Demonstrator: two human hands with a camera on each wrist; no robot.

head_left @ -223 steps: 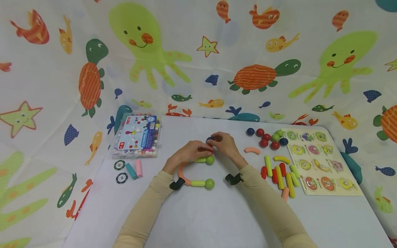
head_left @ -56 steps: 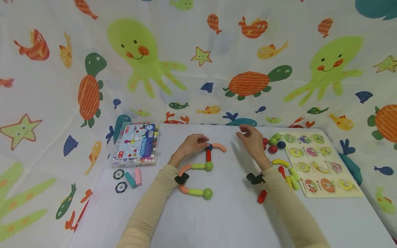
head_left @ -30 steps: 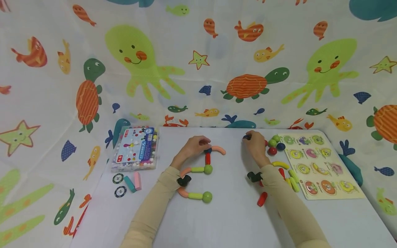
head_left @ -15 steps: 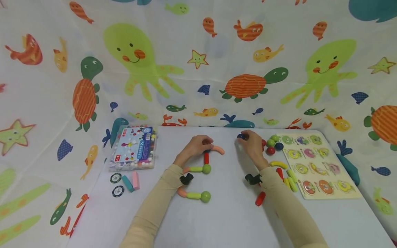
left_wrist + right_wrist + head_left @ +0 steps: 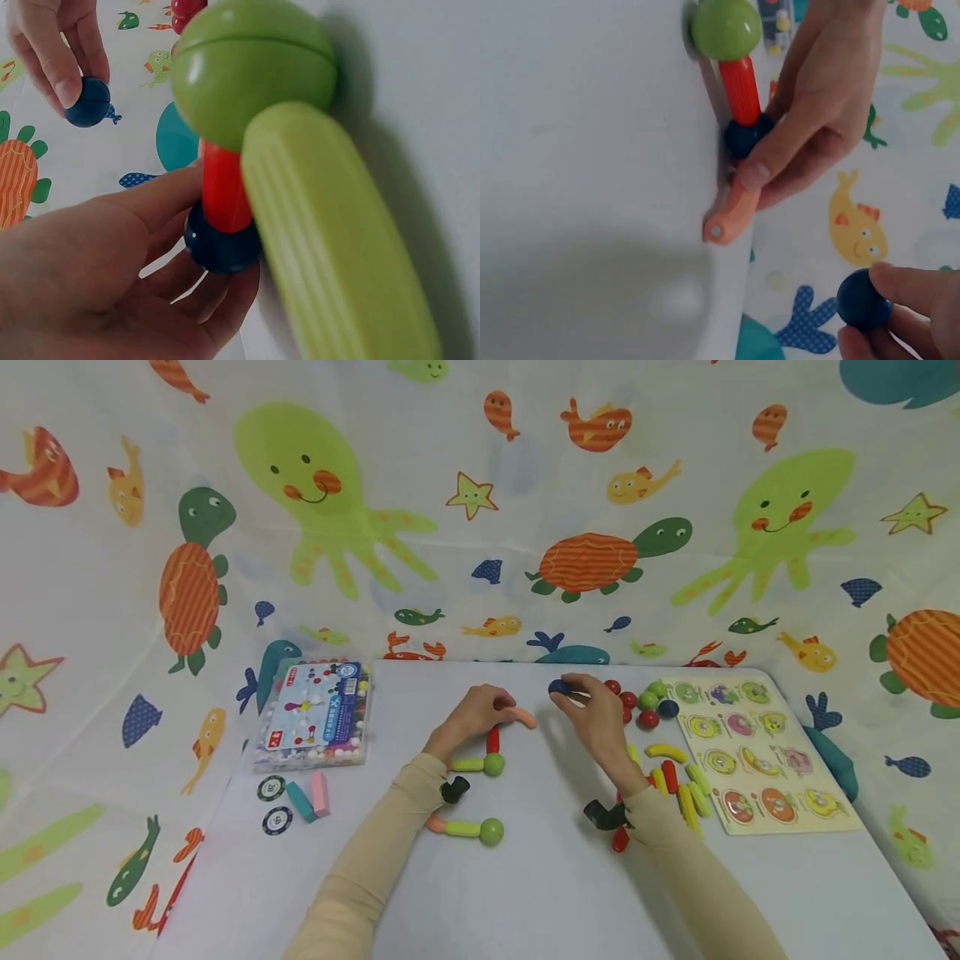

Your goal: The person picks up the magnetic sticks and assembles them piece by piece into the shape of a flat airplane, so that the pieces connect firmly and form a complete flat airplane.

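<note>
My left hand [image 5: 472, 714] grips a dark blue ball [image 5: 223, 244] where a red stick [image 5: 492, 740] and a salmon curved stick [image 5: 522, 717] join it. Its thumb lies against the curved stick, whose free end shows a metal disc in the right wrist view. The red stick runs to a green ball [image 5: 493, 764], which meets a yellow-green stick [image 5: 468, 765]. A lower yellow-green stick [image 5: 461, 829] ends in another green ball [image 5: 491, 832]. My sleeve hides part of this chain. Above the table, my right hand [image 5: 596, 718] pinches a second blue ball [image 5: 558, 687], apart from the curved stick.
Red, green and blue balls [image 5: 648, 719] lie beyond my right hand. Loose sticks [image 5: 687, 808] are spread near the fruit puzzle board [image 5: 780, 806]. At left stand a clear box of beads [image 5: 311, 714], two round chips [image 5: 277, 820], and teal and pink blocks [image 5: 320, 793].
My right hand reached the ball group, picked up a blue ball and has carried it left toward the curved stick. The left hand has stayed at the joint. Earlier, the curved stick lay loose at right.
</note>
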